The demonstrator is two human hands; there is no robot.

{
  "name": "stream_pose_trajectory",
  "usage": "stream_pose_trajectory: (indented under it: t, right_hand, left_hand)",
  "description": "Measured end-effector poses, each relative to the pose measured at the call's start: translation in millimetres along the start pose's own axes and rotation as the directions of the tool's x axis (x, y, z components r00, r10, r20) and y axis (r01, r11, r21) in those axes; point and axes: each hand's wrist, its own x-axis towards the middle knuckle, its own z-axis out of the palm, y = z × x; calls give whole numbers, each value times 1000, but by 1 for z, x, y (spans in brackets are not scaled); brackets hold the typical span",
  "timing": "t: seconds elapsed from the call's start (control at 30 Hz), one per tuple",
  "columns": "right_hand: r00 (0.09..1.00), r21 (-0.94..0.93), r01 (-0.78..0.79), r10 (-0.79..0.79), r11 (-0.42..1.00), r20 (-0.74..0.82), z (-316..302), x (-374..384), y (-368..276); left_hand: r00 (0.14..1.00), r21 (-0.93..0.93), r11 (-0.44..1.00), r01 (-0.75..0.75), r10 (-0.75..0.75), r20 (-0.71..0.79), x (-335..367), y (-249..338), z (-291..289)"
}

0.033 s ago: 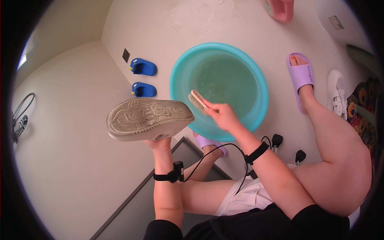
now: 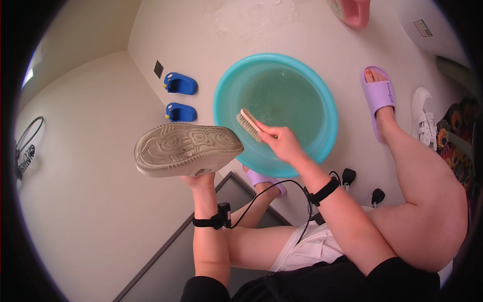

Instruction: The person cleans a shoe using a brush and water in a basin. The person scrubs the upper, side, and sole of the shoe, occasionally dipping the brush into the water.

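A shoe [image 2: 188,147] is held up with its grey-brown patterned sole facing me. My left hand [image 2: 200,181] holds it from below, its fingers mostly hidden behind the shoe. My right hand [image 2: 283,143] grips a scrubbing brush [image 2: 250,123] with a pale back and light bristles. The bristles point down and left toward the shoe's toe end, with a small gap between them. Brush and right hand are above a turquoise basin [image 2: 329,100] that holds cloudy greenish water [image 2: 282,95].
Two small blue clogs [image 2: 181,84] lie left of the basin. A white laced shoe [image 2: 423,113] stands at right, beyond my foot in a purple slide [image 2: 378,93]. A pink jug [image 2: 354,12] is at the top. A black cable [image 2: 271,184] links my two wrist straps.
The brush has tilted and shifted slightly up in my right hand's grip. My left hand and the shoe have barely moved.
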Motion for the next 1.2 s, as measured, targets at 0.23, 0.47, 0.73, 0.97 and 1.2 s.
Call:
stream_pose_trajectory:
  t: [0.23,0.47,0.73,0.97,1.2]
  right_hand:
    - [969,157,154,-181,975,171,6,-3,-23]
    - [987,-364,-161,140,917,-84,-8,5,-6]
    - [969,-283,-244,224,928,-101,-22,13,55]
    - [918,285,-54,-64,957,392,-15,-3,-52]
    - [978,272,15,-71,962,197,1,-3,-14]
  left_hand:
    - [993,11,1000,-9,11,-120,0,-4,4]
    - [995,-72,993,98,-98,4,-12,-14,-5]
    - [998,46,998,44,-41,-52,-8,-9,-7]
    - [997,65,998,9,-4,-76,-4,-3,0]
    - [1000,46,999,9,-8,-26,-4,-3,5]
